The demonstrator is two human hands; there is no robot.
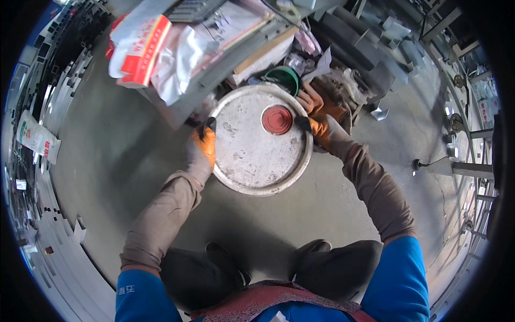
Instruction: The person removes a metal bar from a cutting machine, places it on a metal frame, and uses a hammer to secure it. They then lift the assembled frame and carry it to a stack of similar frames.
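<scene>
Between my hands is a round, scuffed white pail lid (249, 153) with a raised rim and a red screw cap (277, 119) near its far right side. I cannot tell whether a pail is under it. My left hand (204, 144), in an orange glove with dark fingertips, is closed on the lid's left rim. On the opposite rim, my right hand (319, 131) grips with the same kind of glove. Just beyond the right hand lies an orange-brown glove (314, 102). A green tub (283, 79) sits behind the lid's far edge.
A workbench (214, 70) ahead carries plastic wrapping and a red-and-white box (145, 51). Rags (343, 88) and dark metal channels (348, 40) are piled at the far right. Stacked metal profiles (59, 252) and a white sack (37, 137) line the left; a metal rack (472, 169) stands right.
</scene>
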